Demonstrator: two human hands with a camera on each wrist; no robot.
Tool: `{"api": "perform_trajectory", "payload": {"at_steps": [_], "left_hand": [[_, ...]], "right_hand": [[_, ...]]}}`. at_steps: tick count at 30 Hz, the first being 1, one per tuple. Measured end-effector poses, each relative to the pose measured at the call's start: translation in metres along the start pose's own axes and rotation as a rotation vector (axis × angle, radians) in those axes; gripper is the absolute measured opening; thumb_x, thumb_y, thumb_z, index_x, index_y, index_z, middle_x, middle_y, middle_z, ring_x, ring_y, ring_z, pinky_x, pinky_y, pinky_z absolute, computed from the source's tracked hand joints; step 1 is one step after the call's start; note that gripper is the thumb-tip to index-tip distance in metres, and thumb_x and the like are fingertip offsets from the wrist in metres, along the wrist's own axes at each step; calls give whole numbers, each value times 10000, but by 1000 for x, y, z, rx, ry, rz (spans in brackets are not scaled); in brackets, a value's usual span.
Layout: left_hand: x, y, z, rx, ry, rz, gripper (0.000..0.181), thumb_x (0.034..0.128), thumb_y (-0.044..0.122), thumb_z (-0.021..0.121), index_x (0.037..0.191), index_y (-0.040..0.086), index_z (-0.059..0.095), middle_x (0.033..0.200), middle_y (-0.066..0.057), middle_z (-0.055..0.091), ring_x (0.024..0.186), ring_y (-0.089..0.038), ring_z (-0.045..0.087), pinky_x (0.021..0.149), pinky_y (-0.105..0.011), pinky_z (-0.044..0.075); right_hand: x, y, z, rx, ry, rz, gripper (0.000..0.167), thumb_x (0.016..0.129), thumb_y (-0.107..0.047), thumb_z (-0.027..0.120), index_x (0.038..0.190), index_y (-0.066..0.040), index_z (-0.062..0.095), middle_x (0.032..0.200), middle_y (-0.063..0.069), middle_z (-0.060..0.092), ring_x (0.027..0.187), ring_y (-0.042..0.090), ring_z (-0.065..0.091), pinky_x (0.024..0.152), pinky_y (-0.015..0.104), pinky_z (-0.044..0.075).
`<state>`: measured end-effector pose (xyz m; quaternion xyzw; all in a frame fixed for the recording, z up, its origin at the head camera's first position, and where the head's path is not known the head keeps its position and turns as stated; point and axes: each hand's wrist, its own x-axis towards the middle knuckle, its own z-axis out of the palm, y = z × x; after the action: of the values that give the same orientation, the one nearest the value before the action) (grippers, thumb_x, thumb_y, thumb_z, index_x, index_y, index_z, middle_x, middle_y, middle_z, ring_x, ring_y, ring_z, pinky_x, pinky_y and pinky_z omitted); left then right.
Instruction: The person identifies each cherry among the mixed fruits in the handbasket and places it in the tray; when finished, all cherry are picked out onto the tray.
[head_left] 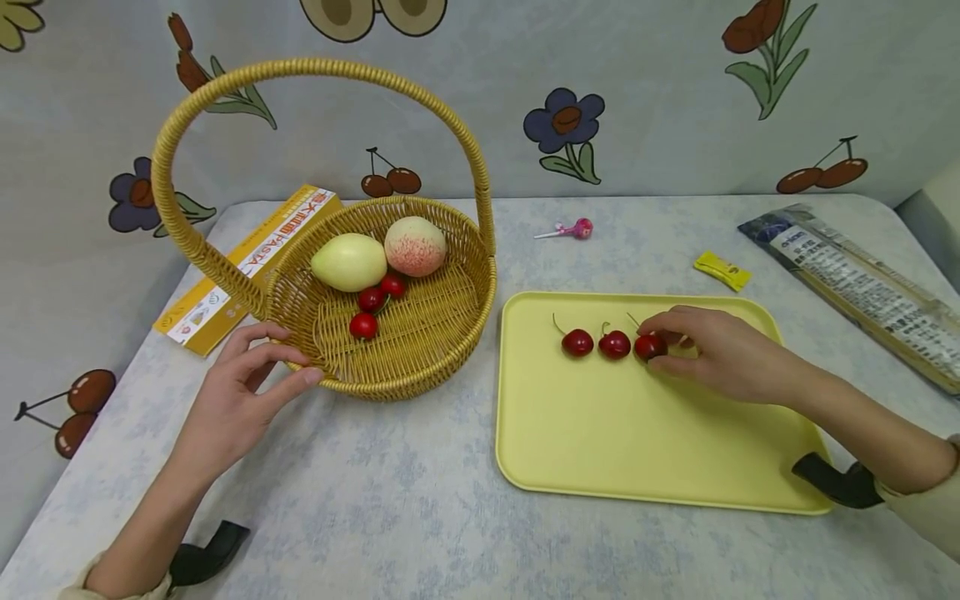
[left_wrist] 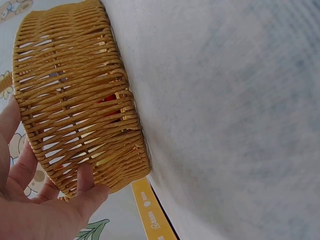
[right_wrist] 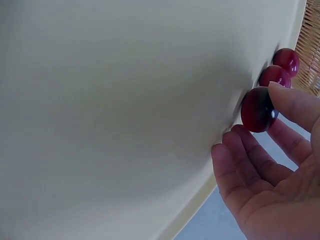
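Observation:
A wicker basket [head_left: 408,385] with a tall arched handle stands on the left of the table. Inside it lie a pale yellow-green fruit [head_left: 349,262], a peach [head_left: 415,247] and several red cherries [head_left: 363,325]. My left hand [head_left: 243,379] holds the basket's near left rim, also seen from outside in the left wrist view. On the yellow tray [head_left: 637,450] three cherries sit in a row: a left one [head_left: 577,343], a middle one [head_left: 614,344] and a right one [right_wrist: 257,111]. Thumb and forefinger of my right hand [head_left: 720,354] pinch the right cherry.
A yellow pasta box [head_left: 198,325] lies beside and partly behind the basket. Beyond the tray are a lollipop [head_left: 581,228] and a small yellow packet [head_left: 722,271]. A long printed package [head_left: 855,275] lies at the far right. Patterned cloth hangs behind the table.

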<state>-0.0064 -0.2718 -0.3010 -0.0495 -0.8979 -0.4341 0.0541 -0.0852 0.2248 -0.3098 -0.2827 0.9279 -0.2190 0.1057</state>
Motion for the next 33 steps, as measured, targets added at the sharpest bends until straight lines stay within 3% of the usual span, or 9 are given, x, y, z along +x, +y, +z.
{"api": "perform_trajectory", "payload": {"at_steps": [12, 17, 22, 27, 33], "left_hand": [[0, 0, 0, 19, -6, -3, 144, 912, 108, 725, 975, -13, 678, 1268, -73, 416, 1220, -185, 389, 1033, -142, 356], [0, -1, 0, 25, -3, -6, 144, 910, 109, 727, 975, -12, 682, 1268, -71, 418, 1223, -185, 386, 1047, -170, 360], [0, -1, 1, 15, -6, -4, 140, 910, 107, 727, 976, -9, 683, 1269, -69, 417, 1223, -170, 385, 1054, -185, 363], [1, -1, 0, 15, -5, -4, 146, 913, 108, 724, 980, -14, 681, 1273, -70, 411, 1228, -203, 386, 1058, -199, 364], [1, -1, 0, 22, -6, -12, 159, 911, 111, 727, 989, -19, 680, 1281, -74, 409, 1223, -201, 386, 1064, -226, 369]], "right_hand": [[5, -20, -12, -24, 76, 38, 359, 867, -191, 782, 1178, -41, 684, 1109, 79, 676, 963, 259, 623, 769, 460, 550], [20, -44, -18, 29, 121, -8, 286, 901, -166, 742, 1155, -43, 695, 1083, 78, 681, 949, 252, 625, 774, 457, 541], [41, -78, -26, 65, 111, -43, 249, 929, -147, 702, 1163, -62, 696, 1093, 70, 684, 953, 226, 618, 787, 445, 545], [73, -111, -25, 96, 72, -162, 232, 937, -133, 686, 1163, -79, 697, 1087, 33, 676, 954, 201, 617, 818, 409, 529], [112, -150, -5, 80, 13, -315, 229, 925, -111, 684, 1151, -83, 704, 1091, 35, 668, 963, 200, 605, 832, 340, 494]]}}
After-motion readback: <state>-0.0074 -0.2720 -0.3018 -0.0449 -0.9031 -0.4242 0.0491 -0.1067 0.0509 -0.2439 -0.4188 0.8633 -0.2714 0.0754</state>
